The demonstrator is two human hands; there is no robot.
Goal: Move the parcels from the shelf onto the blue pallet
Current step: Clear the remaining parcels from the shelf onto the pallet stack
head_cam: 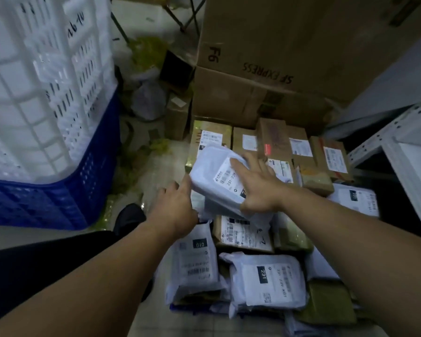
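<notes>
1. Done: many parcels (267, 280) already lie piled on the pallet (178, 308), which shows only a blue near edge.
2. In hand: a white mailer (212, 176) is held just above the pile's left side. The right hand (258, 188) is spread over its label, thumb hooked at the near edge. The left hand (178, 203) has its index finger straight along the left edge; its other fingers are hidden.
3. Left: setting the mailer down. The shelf (404, 132) on the right is mostly out of view, so what remains on it cannot be told.

The grey parcel (214, 188) is showing smooth, faintly glossy plastic film with a matt paper label. The big boxes (277, 45) are showing matt brown cardboard. The white crate (46, 93) and blue crate (46, 205) are looking like moulded, latticed plastic. The shelf upright (379, 139) is showing white-painted, perforated metal.
</notes>
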